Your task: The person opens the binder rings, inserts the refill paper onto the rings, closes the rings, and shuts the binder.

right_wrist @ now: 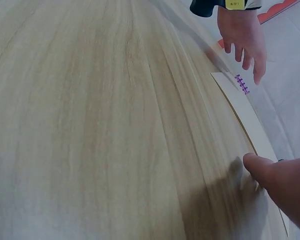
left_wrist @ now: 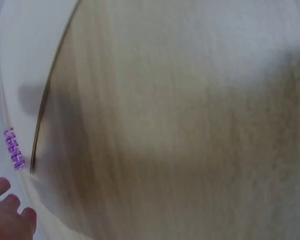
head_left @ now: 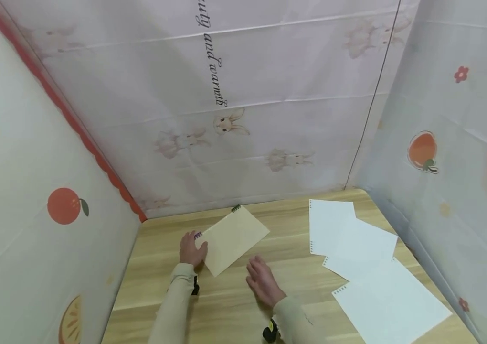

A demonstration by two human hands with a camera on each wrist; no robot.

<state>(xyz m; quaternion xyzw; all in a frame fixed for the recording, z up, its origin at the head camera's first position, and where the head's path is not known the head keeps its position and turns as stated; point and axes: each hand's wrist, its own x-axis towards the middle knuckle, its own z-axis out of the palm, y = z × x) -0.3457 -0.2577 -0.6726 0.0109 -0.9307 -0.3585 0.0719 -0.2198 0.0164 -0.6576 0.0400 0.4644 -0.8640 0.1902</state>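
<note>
A cream pad of paper (head_left: 235,239) lies slanted on the table. Along its upper left edge sit purple binding rings (left_wrist: 15,150) at one end and dark green binding rings (head_left: 236,209) at the other. My left hand (head_left: 193,249) is right beside the purple end, thumb toward the pad's corner; in the right wrist view its fingers (right_wrist: 245,55) hang loosely extended. Near the pad's lower right edge, my right hand (head_left: 264,279) hovers over the wood with relaxed fingers and holds nothing. Its thumb (right_wrist: 257,165) overlaps the pad's edge in the right wrist view.
Several loose white sheets with punched edges, such as the nearest sheet (head_left: 391,306), overlap on the right side of the wooden table (head_left: 226,306). Printed cloth walls (head_left: 269,119) enclose the table at the back and both sides.
</note>
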